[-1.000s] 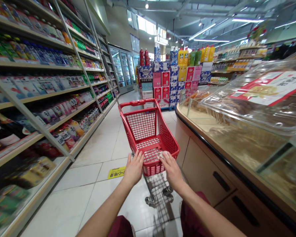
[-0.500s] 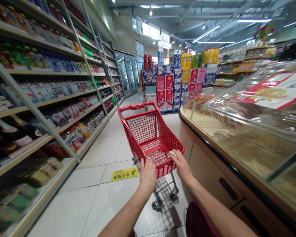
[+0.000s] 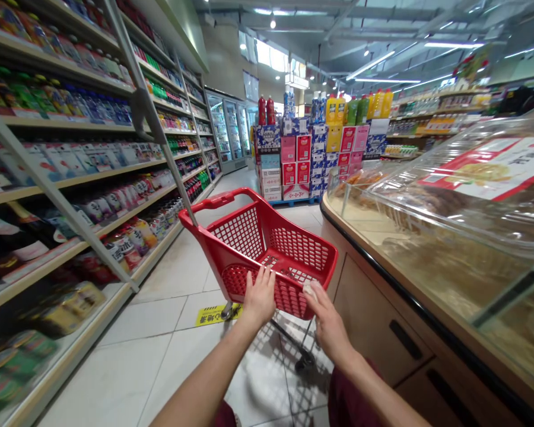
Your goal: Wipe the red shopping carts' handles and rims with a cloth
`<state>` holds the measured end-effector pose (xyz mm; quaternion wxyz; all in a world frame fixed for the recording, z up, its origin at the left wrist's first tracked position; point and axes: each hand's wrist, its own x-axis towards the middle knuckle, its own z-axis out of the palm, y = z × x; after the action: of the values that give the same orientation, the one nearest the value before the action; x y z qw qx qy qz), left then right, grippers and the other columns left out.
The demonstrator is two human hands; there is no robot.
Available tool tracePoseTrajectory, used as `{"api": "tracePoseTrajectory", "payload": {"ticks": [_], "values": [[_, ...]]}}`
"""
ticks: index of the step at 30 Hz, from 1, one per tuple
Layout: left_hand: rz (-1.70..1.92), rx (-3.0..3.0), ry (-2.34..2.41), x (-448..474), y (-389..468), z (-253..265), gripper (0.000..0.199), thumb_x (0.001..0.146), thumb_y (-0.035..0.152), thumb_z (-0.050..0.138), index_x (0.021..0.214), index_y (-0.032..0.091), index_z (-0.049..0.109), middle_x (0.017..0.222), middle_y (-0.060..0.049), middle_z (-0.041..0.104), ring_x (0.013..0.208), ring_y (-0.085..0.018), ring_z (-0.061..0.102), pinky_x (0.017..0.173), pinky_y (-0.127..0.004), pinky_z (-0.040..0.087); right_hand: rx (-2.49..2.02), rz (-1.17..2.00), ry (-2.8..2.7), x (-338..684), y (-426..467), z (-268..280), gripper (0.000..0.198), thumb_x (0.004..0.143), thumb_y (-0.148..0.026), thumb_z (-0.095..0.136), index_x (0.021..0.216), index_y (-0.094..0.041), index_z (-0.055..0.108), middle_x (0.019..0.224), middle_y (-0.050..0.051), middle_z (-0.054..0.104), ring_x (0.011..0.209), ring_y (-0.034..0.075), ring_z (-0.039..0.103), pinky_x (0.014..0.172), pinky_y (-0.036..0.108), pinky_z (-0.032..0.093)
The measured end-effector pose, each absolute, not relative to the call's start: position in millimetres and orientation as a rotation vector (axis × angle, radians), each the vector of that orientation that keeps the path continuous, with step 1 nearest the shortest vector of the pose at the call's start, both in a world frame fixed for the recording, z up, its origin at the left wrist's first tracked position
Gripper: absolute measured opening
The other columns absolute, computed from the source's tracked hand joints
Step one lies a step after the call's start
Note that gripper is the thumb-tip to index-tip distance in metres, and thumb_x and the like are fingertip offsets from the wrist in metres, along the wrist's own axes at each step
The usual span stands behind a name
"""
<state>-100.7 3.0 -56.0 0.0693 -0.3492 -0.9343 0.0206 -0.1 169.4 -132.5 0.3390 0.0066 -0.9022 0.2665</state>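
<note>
A red plastic shopping cart with a mesh basket stands angled in front of me, its handle toward the upper left. My left hand touches the rim of its near side, fingers stretched out over the edge. My right hand is at the near right corner of the basket. A crumpled whitish wad, like tissue or cloth, is pinched in its fingers. Through the mesh, nothing shows inside the basket. A grey pole with a dark hooked piece rises from the handle end.
Drink shelves line the left side. At right stands a wooden counter with glass panels and clear food boxes. Stacked drink cartons are ahead, with glass-door fridges behind. A yellow sign lies on the tiled floor.
The cart has turned, its handle end and pole swinging left and nearer to me. Both hands have stayed at its rim, the left shifting slightly left and up.
</note>
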Motion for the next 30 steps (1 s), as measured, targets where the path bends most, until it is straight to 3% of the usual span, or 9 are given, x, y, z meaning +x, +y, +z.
{"api": "tracePoseTrajectory", "payload": {"ticks": [10,16,21,27,30], "values": [[0.15,-0.994,-2.821,-124.2,-11.1,-45.6,0.064,0.069,0.022,0.039,0.131,0.011,0.027,0.14,-0.01,0.027,0.129,-0.024,0.019,0.104,-0.053,0.009,-0.419,0.666,-2.139,-25.2,216.0,-116.9,0.058,0.066,0.001,0.031,0.117,-0.017,0.052,0.129,0.007,0.043,0.122,0.02,0.035,0.102,0.042,0.031],[0.119,-1.023,-2.789,-129.5,-4.5,-31.9,0.062,0.069,0.023,0.041,0.129,0.011,0.03,0.136,-0.012,0.034,0.126,-0.023,0.025,0.105,-0.049,0.009,-0.185,0.555,-2.36,-39.1,194.7,-116.8,0.057,0.066,0.004,0.032,0.116,-0.015,0.053,0.13,0.008,0.043,0.126,0.019,0.027,0.105,0.04,0.026],[0.153,-0.896,-2.864,-139.7,-14.6,-32.1,0.067,0.066,0.023,0.041,0.129,0.008,0.029,0.138,-0.012,0.03,0.13,-0.025,0.017,0.104,-0.051,0.01,-0.378,0.524,-2.343,-41.6,208.7,-120.4,0.056,0.068,0.003,0.033,0.115,-0.017,0.055,0.128,0.009,0.046,0.126,0.022,0.028,0.102,0.043,0.029],[0.151,-0.915,-2.83,-124.4,-21.6,-41.6,0.071,0.066,0.027,0.042,0.132,0.008,0.024,0.141,-0.01,0.025,0.131,-0.024,0.011,0.105,-0.049,0.009,-0.035,0.497,-2.307,-49.4,189.2,-120.2,0.061,0.069,0.004,0.031,0.123,-0.019,0.046,0.132,0.006,0.041,0.128,0.018,0.025,0.104,0.042,0.028],[0.182,-0.929,-2.796,-113.2,-22.6,-46.7,0.069,0.07,0.027,0.04,0.134,0.009,0.02,0.142,-0.01,0.02,0.132,-0.023,0.007,0.106,-0.049,0.007,-0.139,0.449,-2.3,-44.8,201.5,-122.4,0.061,0.069,0.003,0.032,0.122,-0.022,0.048,0.129,0.005,0.045,0.127,0.02,0.026,0.101,0.044,0.03]]}}
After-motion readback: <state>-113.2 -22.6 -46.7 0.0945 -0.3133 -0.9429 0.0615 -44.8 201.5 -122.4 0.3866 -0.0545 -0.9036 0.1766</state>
